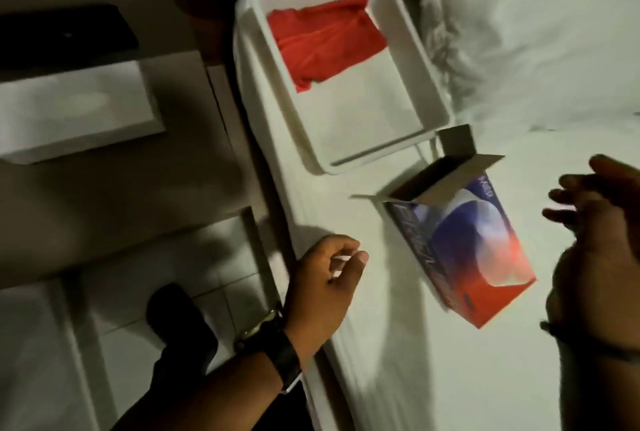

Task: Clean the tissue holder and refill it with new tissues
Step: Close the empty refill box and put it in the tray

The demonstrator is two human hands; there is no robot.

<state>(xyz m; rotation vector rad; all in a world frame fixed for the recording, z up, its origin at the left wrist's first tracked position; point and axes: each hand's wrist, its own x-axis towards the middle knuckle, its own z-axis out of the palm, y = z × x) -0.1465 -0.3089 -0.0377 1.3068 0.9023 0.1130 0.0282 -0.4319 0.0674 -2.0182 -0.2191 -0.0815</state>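
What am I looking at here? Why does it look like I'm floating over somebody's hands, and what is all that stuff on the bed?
The camera sits on a person's head and looks down, so you see what they see. There is only this one picture. The left hand, with a dark watch on its wrist, is loosely curled and holds nothing I can make out. The right hand is open, beside a red and blue tissue box whose end flaps are open. The box lies on a white bed. Farther away is a white tray, which may be the tissue holder, with a red cloth inside. The picture is blurry.
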